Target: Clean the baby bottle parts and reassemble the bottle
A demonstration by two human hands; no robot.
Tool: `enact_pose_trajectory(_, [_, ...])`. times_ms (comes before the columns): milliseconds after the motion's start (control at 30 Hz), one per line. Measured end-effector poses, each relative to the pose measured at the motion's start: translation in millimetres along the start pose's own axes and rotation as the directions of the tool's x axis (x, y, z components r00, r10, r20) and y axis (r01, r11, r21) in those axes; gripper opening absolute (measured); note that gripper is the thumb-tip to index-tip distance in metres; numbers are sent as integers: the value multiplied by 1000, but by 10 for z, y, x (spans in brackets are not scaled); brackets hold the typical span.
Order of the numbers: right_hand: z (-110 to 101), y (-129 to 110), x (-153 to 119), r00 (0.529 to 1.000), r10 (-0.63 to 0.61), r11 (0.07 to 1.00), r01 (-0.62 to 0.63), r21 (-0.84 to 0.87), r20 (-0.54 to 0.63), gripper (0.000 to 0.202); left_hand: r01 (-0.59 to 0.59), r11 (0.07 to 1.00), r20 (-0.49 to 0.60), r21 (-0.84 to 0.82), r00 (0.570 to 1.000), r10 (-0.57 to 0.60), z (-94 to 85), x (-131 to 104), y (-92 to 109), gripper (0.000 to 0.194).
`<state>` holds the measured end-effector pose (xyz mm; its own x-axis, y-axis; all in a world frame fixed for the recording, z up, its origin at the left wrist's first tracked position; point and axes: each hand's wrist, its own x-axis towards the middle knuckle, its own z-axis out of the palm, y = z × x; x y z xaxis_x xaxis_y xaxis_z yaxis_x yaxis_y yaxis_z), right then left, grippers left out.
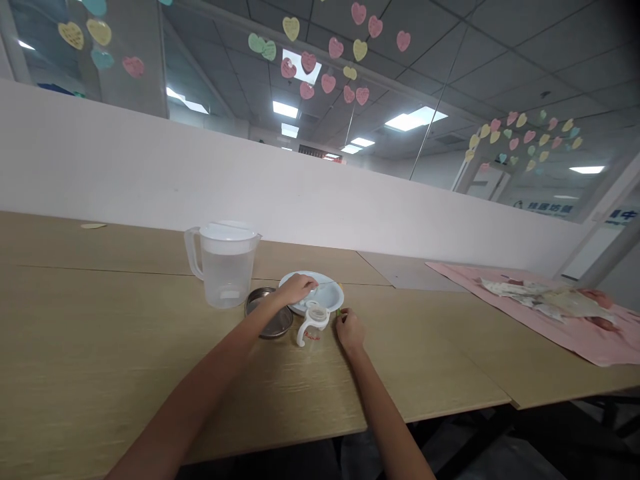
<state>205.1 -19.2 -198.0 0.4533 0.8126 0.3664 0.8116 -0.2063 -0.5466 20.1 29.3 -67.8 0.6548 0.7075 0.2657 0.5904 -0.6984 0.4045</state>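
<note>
My left hand (297, 289) is over the left part of a white oval plate (327, 293), its fingers closed around something pale that I cannot make out. My right hand (350, 329) rests by the plate's right edge, fingers pinched at a small green thing (339, 312). Between my hands stands a small clear jar (313, 333) with a white collar and handle, in front of the plate. A round metal tin (278, 324) lies left of the jar, partly under my left forearm.
A lidded clear pitcher (228, 270) stands on the wooden table (125, 353) behind and left of the tin. A pink cloth (555, 327) with crumpled pale material (545, 298) covers the right end. A low white wall (300, 193) runs behind.
</note>
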Motion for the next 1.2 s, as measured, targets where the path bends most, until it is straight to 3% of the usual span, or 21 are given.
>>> enact_pose_trajectory(167, [49, 22, 20, 998, -38, 999, 38, -1, -48, 26, 19, 1000, 104, 19, 994, -21, 208, 14, -182, 35])
enact_pose_trajectory(400, [23, -15, -2, 999, -32, 999, 32, 5, -38, 27, 72, 994, 194, 78, 977, -85, 257, 44, -192, 41])
enact_pose_trajectory(600, [33, 4, 12, 997, -28, 999, 31, 36, -72, 31, 122, 987, 150, 108, 979, -137, 226, 27, -148, 43])
enact_pose_trajectory(833, [11, 38, 56, 979, 52, 980, -11, 200, -199, 41, 146, 980, 133, 135, 978, -164, 247, 27, -121, 37])
enact_pose_trajectory(1000, [-5, 51, 81, 967, 157, 961, -103, 255, -203, 44, 151, 969, 153, 195, 971, -182, 258, 31, -88, 46])
enact_pose_trajectory(1200, [24, 86, 97, 961, 142, 949, -65, 307, -236, 41, 183, 955, 162, 235, 961, -224, 256, 30, -66, 53])
